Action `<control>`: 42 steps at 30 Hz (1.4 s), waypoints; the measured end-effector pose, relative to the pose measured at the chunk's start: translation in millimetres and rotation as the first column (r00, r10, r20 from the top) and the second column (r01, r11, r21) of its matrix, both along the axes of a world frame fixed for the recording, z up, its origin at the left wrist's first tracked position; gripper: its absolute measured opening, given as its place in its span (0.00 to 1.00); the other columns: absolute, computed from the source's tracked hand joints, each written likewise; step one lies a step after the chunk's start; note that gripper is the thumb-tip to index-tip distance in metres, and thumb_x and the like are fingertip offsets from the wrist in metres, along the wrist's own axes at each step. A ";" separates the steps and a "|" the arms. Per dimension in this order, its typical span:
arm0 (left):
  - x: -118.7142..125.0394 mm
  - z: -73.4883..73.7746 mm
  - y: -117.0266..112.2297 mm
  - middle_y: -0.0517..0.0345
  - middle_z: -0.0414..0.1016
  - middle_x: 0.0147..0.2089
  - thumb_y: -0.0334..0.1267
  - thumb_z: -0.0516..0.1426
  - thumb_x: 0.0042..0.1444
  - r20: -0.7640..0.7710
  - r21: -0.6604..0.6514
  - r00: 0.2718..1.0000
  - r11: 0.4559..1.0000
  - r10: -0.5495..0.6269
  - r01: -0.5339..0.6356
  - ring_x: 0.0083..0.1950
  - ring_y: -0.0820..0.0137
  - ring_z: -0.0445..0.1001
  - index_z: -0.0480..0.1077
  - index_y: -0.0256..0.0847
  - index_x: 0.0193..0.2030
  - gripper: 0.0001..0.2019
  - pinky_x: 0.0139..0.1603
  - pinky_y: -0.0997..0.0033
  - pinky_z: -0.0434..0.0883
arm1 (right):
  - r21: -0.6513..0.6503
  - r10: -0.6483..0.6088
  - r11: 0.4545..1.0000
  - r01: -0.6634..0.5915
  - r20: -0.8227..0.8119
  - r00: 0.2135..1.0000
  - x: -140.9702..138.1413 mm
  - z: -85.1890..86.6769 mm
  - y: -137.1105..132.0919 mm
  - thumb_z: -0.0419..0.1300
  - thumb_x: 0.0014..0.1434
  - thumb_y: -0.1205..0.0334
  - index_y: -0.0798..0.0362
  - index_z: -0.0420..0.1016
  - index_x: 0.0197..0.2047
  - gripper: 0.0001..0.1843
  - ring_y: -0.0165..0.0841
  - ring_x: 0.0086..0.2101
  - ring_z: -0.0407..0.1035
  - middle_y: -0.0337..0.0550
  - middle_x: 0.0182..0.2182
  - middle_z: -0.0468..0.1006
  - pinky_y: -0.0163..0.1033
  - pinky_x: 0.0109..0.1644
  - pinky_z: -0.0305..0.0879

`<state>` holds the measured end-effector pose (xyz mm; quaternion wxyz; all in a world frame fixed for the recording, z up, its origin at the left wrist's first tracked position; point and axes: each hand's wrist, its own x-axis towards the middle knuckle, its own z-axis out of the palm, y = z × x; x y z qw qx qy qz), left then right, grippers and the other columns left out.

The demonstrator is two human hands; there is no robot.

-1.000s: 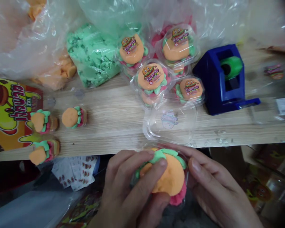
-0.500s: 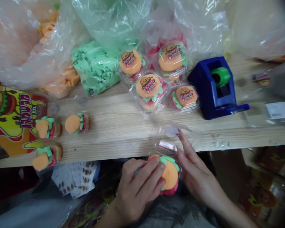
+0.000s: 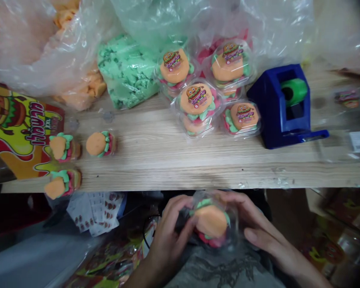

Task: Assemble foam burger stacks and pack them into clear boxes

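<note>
A burger-shaped candy (image 3: 211, 221) with an orange bun, green frill and pink base sits inside a clear plastic clamshell box (image 3: 231, 224), held below the table edge. My left hand (image 3: 171, 236) grips the box's left side with curled fingers. My right hand (image 3: 258, 230) wraps its right side, fingers over the closed lid. Three unboxed burger candies (image 3: 97, 143) lie on the wooden table (image 3: 180, 160) at the left.
Several labelled boxed burgers (image 3: 198, 100) cluster at the table's back beside a blue tape dispenser (image 3: 283, 108). Plastic bags hold green pieces (image 3: 129, 72) and orange pieces (image 3: 84, 90). A yellow printed carton (image 3: 21, 132) lies at far left; sticker sheets (image 3: 93, 210) hang below the edge.
The clear lid that stood open on the table edge has come down over the burger. My right hand moved from the lid to the box's side, and the box moved lower.
</note>
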<state>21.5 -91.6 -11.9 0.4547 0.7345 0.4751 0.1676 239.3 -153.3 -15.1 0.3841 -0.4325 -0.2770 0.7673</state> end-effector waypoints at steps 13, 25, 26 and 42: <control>-4.4 19.8 2.8 0.51 0.73 0.45 0.28 0.50 0.59 0.142 -0.159 0.984 0.979 -0.106 0.129 0.47 0.69 0.74 0.71 0.47 0.50 0.17 0.44 0.71 0.72 | 0.122 -0.013 0.993 -0.012 0.202 0.979 -13.0 -7.9 -7.5 0.61 0.56 0.55 0.35 0.60 0.52 0.21 0.42 0.61 0.52 0.40 0.62 0.56 0.51 0.62 0.51; 1.9 31.4 0.6 0.54 0.77 0.42 0.38 0.51 0.57 0.110 -0.801 0.887 0.568 0.449 -0.189 0.41 0.70 0.77 0.49 0.44 0.56 0.21 0.45 0.67 0.71 | 0.371 -0.044 0.907 -0.198 0.552 0.833 -15.2 -15.3 -12.4 0.63 0.45 0.75 0.41 0.59 0.51 0.32 0.46 0.62 0.51 0.46 0.63 0.54 0.53 0.60 0.56; 1.4 31.1 0.3 0.54 0.77 0.42 0.39 0.52 0.57 0.110 -0.780 0.881 0.589 0.460 -0.210 0.40 0.70 0.77 0.50 0.45 0.56 0.21 0.44 0.68 0.71 | 0.382 -0.050 0.901 -0.208 0.567 0.822 -15.4 -16.2 -11.7 0.63 0.46 0.74 0.41 0.60 0.50 0.31 0.45 0.61 0.52 0.46 0.62 0.54 0.53 0.60 0.57; -10.0 18.3 14.5 0.52 0.76 0.46 0.42 0.52 0.60 -0.086 -0.567 0.956 0.775 0.279 -0.278 0.47 0.68 0.74 0.64 0.40 0.52 0.16 0.51 0.69 0.69 | 0.040 0.020 0.998 -0.042 0.434 0.901 -17.4 -14.9 3.7 0.58 0.58 0.59 0.48 0.68 0.36 0.03 0.37 0.45 0.72 0.44 0.43 0.77 0.42 0.47 0.70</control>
